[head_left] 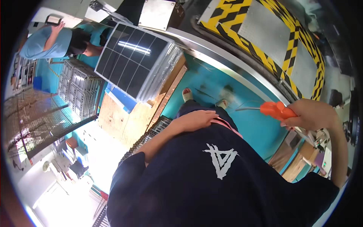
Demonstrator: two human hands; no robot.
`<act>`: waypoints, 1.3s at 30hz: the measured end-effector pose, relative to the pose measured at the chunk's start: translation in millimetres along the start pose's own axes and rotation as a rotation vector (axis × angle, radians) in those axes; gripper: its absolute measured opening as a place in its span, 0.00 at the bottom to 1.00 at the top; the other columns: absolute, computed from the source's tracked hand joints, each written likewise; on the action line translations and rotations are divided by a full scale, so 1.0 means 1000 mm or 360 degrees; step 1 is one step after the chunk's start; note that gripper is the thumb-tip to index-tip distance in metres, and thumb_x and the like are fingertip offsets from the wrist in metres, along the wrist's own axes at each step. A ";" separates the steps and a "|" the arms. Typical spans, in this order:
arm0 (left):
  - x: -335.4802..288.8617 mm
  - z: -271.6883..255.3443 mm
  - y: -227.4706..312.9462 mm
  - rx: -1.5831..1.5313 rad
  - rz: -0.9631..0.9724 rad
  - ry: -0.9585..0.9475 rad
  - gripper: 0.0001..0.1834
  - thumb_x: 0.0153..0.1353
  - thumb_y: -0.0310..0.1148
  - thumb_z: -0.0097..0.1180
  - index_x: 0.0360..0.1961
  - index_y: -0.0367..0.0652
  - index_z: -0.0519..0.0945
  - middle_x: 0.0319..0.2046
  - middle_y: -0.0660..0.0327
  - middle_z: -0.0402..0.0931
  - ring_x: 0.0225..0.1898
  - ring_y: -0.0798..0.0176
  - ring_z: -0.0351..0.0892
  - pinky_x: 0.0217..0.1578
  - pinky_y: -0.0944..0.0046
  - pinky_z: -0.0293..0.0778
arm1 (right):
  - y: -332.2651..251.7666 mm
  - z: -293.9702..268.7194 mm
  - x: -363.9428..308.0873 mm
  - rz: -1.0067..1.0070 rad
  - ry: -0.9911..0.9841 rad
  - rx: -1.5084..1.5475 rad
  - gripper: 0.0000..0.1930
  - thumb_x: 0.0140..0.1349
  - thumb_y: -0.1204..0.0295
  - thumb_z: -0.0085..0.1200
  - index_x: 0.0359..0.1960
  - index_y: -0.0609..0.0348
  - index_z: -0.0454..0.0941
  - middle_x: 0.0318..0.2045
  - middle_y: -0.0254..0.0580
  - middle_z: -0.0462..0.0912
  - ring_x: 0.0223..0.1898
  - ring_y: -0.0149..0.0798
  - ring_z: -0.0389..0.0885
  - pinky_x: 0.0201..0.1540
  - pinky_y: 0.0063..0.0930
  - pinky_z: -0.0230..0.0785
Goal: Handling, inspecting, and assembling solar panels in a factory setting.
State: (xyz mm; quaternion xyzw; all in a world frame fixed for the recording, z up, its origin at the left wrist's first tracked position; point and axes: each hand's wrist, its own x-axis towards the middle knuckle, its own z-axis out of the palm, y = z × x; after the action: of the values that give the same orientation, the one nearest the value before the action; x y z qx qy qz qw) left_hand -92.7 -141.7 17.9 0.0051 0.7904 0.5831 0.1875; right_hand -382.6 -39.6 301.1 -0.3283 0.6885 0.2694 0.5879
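My right hand (pixel 314 114) is closed around an orange-bodied tool (pixel 278 110) at the right. From the tool a thin, bent metal rod (pixel 247 109) reaches left over the turquoise floor; its exact kind is unclear. My left hand (pixel 197 120) lies against my dark shirt at the waist, fingers stretched out and close together. Beside its fingertips runs a pink strap or cord (pixel 228 126), which I cannot see being gripped. Nearest beyond that hand is a stack of dark, gridded solar panels (pixel 132 60) on a wooden support (pixel 117 117).
A metal-edged machine (pixel 242 68) with yellow-black striped tape runs across the upper right. Stacked grey frames (pixel 77 85) and a wire rack (pixel 34 121) stand left. A person in blue (pixel 47 43) is at the upper left. Wooden pieces (pixel 302 159) lie at the lower right.
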 end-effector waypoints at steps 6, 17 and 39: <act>-0.069 -0.066 -0.002 -0.0402 -0.0260 0.0529 0.21 0.74 0.35 0.53 0.65 0.42 0.76 0.57 0.57 0.81 0.59 0.62 0.80 0.58 0.59 0.78 | -0.025 0.024 0.039 -0.0938 0.0929 0.0087 0.21 0.72 0.57 0.56 0.43 0.70 0.78 0.25 0.53 0.81 0.25 0.46 0.84 0.34 0.40 0.79; -0.134 -0.181 -0.110 -0.0012 -0.0481 0.2368 0.15 0.69 0.27 0.48 0.50 0.35 0.83 0.47 0.58 0.85 0.47 0.62 0.83 0.49 0.65 0.76 | -0.126 0.012 0.189 -0.1108 0.1621 0.0060 0.24 0.72 0.54 0.54 0.35 0.70 0.79 0.24 0.59 0.83 0.29 0.63 0.84 0.35 0.53 0.76; -0.148 -0.172 -0.129 -0.0110 -0.0822 0.2913 0.22 0.75 0.45 0.52 0.35 0.37 0.86 0.33 0.55 0.83 0.34 0.61 0.82 0.37 0.60 0.76 | -0.154 -0.005 0.171 -0.0980 0.0921 0.0546 0.24 0.73 0.52 0.52 0.35 0.65 0.80 0.20 0.42 0.81 0.20 0.40 0.83 0.23 0.34 0.74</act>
State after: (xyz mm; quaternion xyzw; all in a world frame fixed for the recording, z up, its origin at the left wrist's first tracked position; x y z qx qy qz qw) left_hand 20.2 -374.7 -15.4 -0.6339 0.5896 0.3243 -0.3813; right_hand -283.5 -164.9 135.8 -0.4774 0.7294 -0.1388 0.4699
